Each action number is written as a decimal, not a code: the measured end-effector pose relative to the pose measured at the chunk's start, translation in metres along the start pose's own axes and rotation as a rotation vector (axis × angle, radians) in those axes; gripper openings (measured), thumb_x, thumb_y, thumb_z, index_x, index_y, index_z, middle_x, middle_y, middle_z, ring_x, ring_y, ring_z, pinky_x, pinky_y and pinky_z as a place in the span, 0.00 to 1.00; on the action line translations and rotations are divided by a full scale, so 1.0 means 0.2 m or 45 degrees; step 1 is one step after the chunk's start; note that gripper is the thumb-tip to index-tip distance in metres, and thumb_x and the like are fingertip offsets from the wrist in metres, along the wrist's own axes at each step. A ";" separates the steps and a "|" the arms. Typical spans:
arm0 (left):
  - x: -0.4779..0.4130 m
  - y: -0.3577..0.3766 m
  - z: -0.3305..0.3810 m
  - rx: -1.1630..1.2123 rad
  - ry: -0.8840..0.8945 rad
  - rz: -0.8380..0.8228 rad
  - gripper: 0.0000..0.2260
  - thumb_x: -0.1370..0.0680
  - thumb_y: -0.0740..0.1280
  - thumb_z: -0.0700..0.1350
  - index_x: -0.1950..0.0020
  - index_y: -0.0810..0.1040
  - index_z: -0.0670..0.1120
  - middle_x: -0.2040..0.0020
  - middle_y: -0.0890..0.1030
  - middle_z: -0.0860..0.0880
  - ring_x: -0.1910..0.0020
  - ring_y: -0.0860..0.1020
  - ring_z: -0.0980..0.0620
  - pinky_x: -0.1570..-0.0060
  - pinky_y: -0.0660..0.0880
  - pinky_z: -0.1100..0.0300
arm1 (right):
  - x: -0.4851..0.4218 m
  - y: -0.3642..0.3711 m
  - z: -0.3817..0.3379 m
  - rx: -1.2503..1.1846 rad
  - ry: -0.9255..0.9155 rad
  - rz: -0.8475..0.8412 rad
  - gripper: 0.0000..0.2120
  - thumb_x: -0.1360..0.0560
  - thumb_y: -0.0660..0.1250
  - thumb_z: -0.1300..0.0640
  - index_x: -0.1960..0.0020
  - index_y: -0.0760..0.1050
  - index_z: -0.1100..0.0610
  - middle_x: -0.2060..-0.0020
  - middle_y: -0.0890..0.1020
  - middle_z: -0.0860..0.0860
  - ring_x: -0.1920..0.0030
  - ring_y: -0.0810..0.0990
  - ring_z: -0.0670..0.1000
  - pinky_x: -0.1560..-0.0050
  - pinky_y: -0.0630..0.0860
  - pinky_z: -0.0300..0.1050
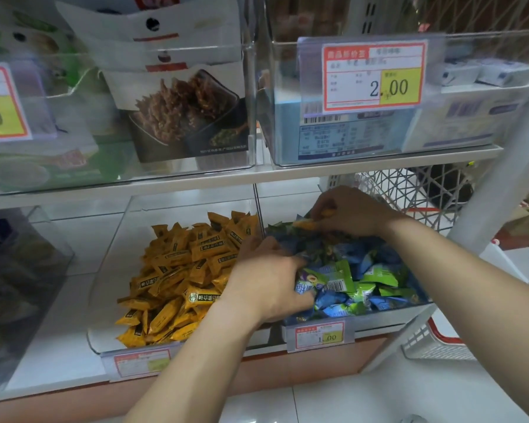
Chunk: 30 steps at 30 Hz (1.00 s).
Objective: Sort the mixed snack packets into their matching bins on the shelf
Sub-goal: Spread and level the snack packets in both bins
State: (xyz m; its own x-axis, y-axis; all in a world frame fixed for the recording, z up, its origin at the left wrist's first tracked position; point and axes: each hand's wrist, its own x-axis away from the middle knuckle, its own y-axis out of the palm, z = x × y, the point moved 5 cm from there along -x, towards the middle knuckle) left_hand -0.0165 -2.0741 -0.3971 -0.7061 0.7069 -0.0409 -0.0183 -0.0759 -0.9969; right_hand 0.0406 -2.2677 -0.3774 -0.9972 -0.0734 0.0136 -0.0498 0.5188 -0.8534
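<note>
Two hands are in the right-hand clear bin [409, 309] on the lower shelf. The right hand [353, 213] is at the back of it, fingertips pinched tight on an orange packet [310, 222] that sits on top of the heap. The left hand [268, 280] is nearer the front, fingers curled down into the pile. Whether it actually has hold of anything, I cannot tell; the fingertips are buried.

That bin is heaped with blue and green packets [364, 279], and the pinched orange one is the odd colour among them. A small price tag [319, 335] hangs on its front edge.

Just beside it to the left, behind a clear divider, the neighbouring bin [110, 270] holds a big mound of orange packets [177, 270], with its own tag [142, 363] below.

On the shelf above, one clear bin carries a red-and-yellow price label [373, 76] reading 2.00 and holds pale blue boxes [333, 129]. The bin to its left holds white pouches [184, 111] picturing shredded brown food.

Far right, a white lattice basket [434, 346] stands next to the shelf post.
</note>
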 end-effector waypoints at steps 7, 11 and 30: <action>0.07 -0.17 -0.07 0.873 -0.318 0.536 0.26 0.23 0.65 0.61 0.27 0.62 0.62 0.37 0.77 0.60 0.41 0.75 0.60 0.44 0.75 0.61 | 0.33 -0.06 -0.17 -0.746 0.055 0.242 0.08 0.28 0.77 0.55 0.50 0.82 0.48 0.52 0.86 0.44 0.48 0.83 0.39 0.50 0.77 0.32; 0.13 -0.19 -0.04 1.431 -0.243 0.570 0.11 0.24 0.72 0.51 0.42 0.78 0.56 0.52 0.85 0.59 0.53 0.82 0.61 0.53 0.78 0.58 | 0.49 0.02 -0.31 -1.087 0.049 0.183 0.14 0.32 0.79 0.61 0.49 0.80 0.55 0.57 0.87 0.50 0.54 0.85 0.47 0.57 0.78 0.35; 0.37 -0.28 -0.07 1.407 -0.505 0.513 0.17 0.27 0.76 0.48 0.44 0.73 0.52 0.58 0.84 0.49 0.61 0.83 0.54 0.64 0.82 0.54 | 0.78 0.07 -0.32 -0.586 0.116 0.345 0.10 0.25 0.71 0.43 0.46 0.82 0.44 0.50 0.83 0.41 0.48 0.81 0.41 0.48 0.76 0.39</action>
State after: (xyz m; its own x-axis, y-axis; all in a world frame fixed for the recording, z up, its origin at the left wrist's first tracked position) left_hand -0.0583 -2.0074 -0.3445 -0.9615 0.2489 -0.1163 -0.2010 -0.9259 -0.3199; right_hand -0.1200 -2.2174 -0.3539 -0.9775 0.1785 -0.1126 0.2110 0.8300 -0.5163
